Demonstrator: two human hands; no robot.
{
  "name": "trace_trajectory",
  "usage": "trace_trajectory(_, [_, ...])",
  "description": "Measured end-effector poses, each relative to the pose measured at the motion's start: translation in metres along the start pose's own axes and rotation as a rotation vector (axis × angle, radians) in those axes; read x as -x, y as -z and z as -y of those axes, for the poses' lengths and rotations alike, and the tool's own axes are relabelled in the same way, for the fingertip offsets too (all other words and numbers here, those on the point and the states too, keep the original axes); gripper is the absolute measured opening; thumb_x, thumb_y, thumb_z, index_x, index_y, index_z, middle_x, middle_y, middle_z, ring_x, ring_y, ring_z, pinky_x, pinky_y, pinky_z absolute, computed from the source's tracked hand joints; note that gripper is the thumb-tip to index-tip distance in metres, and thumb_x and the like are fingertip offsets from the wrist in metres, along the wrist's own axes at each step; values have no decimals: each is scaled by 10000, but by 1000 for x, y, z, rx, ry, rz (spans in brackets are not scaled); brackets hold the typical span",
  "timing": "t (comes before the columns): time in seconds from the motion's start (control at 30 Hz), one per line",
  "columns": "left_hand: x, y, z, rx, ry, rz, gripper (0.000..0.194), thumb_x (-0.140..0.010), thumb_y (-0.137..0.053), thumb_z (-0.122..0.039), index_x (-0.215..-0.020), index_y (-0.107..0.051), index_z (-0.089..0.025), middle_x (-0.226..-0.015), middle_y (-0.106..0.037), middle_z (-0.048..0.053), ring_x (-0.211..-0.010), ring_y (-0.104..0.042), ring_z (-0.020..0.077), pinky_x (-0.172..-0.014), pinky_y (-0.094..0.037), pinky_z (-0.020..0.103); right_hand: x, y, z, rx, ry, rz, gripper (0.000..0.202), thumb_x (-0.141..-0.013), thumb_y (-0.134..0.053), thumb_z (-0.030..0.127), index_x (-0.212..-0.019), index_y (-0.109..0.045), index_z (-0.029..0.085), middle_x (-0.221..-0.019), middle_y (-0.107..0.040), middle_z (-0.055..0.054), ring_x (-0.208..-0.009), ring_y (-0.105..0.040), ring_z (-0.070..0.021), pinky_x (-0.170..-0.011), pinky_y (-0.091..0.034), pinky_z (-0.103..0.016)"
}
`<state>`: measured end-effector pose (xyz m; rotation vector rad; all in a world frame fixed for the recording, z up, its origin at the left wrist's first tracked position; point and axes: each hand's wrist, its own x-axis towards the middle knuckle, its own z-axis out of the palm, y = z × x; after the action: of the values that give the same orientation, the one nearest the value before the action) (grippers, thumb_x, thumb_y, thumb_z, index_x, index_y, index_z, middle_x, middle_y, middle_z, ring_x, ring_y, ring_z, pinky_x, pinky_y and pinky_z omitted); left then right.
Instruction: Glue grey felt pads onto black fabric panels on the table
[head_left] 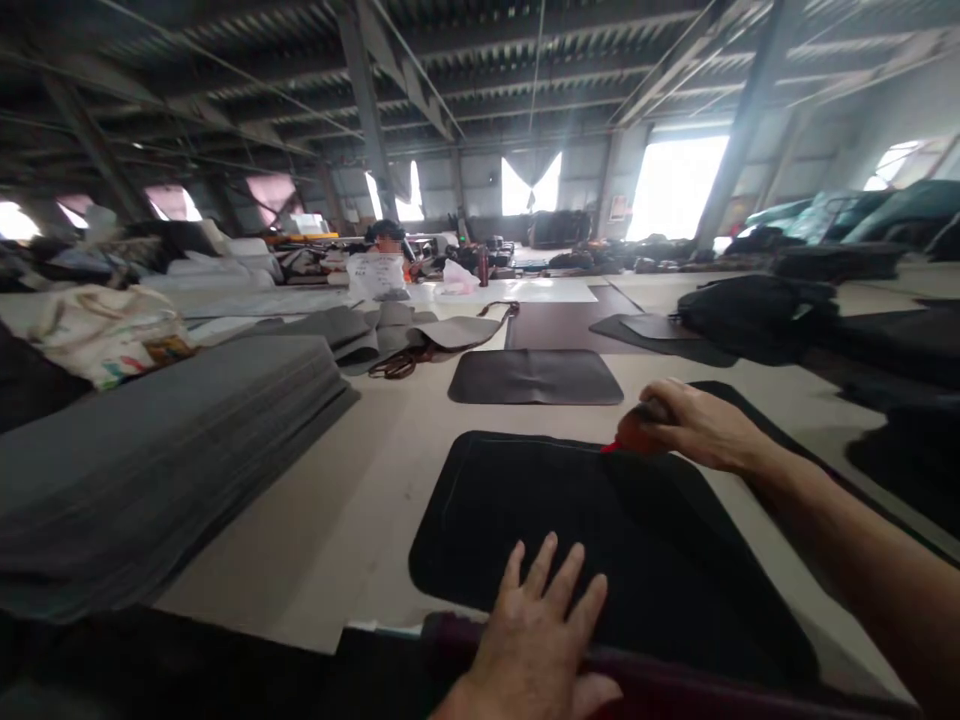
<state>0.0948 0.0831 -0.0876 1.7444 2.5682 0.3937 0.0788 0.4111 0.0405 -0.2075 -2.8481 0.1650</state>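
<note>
Nearest you, your left hand [536,640] lies flat with its fingers [559,575] spread and released, pressing the near edge of the black mat [525,510] against the tabletop [360,480]. A dark maroon roll [675,685] runs along the tabletop's near edge just under that hand.

Farther out, your right hand [694,425] is clenched around a red-tipped tool [634,435], its point touching the mat's far edge. Judging by this, you are working along the mat's border while the other hand pins it; the next move calls for keeping the mat pinned flat and the tool running true along the raised seam.

To the left sits a thick stack of grey sheets [165,450]. Beyond your mat lies a second dark mat [536,377], then folded grey pieces [390,335]. On the right, a black bag [754,310] sits slumped; you cannot tell what it holds. At the far end, another person [382,262] sits at work.
</note>
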Motion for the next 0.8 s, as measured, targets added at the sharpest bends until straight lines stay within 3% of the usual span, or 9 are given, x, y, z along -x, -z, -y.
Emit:
trace_trajectory(0.13, [-3,8,-1,75,16,70,918,-831,-499,-793,-1574,-218,-332,-1652,-123,77,-1525,-89,389,-1181,-130,726,31,7,-35,-50,-111,-54,288,-829,-561,461,-1008,-581,237,-995,-633,-74,-807,-619,-263,-644,-427,-354])
trace_trajectory(0.23, [-8,29,-5,99,44,122,858,-847,-487,-781,-1545,-323,-311,-1635,-216,89,-1514,-165,387,-1190,-183,691,52,11,-55,-99,-209,-41,344,-816,-585,504,-1036,-603,240,-946,-656,-72,-788,-629,-277,-637,-443,-365])
trace_trajectory(0.37, [-21,61,6,40,64,141,498,-1002,-439,-462,-1432,-517,-224,-1521,-478,88,-1394,-450,292,-1143,-410,502,75,14,-76,-100,-306,-43,408,-797,-616,542,-1073,-600,242,-963,-663,-71,-807,-640,-280,-639,-449,-361])
trace_trajectory(0.47, [-37,78,33,-82,88,175,396,-973,-466,-244,-1340,-601,-185,-1416,-580,88,-1270,-558,246,-1078,-481,380,86,14,-84,-98,-328,-80,402,-789,-621,535,-1056,-609,235,-961,-663,-67,-808,-638,-270,-663,-456,-363])
trace_trajectory(0.57, [-52,88,63,-178,111,203,395,-942,-551,-379,-1268,-655,-183,-1362,-605,111,-1226,-570,301,-1039,-501,430,93,13,-83,-113,-342,-101,420,-792,-611,558,-1053,-604,229,-977,-658,-71,-816,-633,-268,-674,-459,-367])
trace_trajectory(0.63, [-61,93,78,-195,132,214,543,-878,-618,-543,-1262,-661,-162,-1351,-602,140,-1217,-569,341,-1034,-499,467,95,15,-78,-115,-349,-102,423,-796,-604,557,-1057,-598,225,-993,-654,-82,-830,-632,-274,-675,-457,-372])
trace_trajectory(0.73, [-72,98,89,-217,159,241,762,-765,-655,-709,-1274,-655,-143,-1335,-598,161,-1197,-576,355,-1027,-500,465,98,21,-69,-117,-343,-84,398,-790,-610,536,-1043,-601,229,-985,-657,-84,-835,-630,-282,-669,-454,-372])
trace_trajectory(0.8, [-76,101,90,-231,167,264,801,-722,-656,-752,-1254,-669,-153,-1320,-600,158,-1177,-585,352,-1002,-512,458,104,27,-65,-135,-330,-55,365,-781,-622,502,-1033,-606,238,-971,-663,-72,-837,-633,-280,-673,-459,-369])
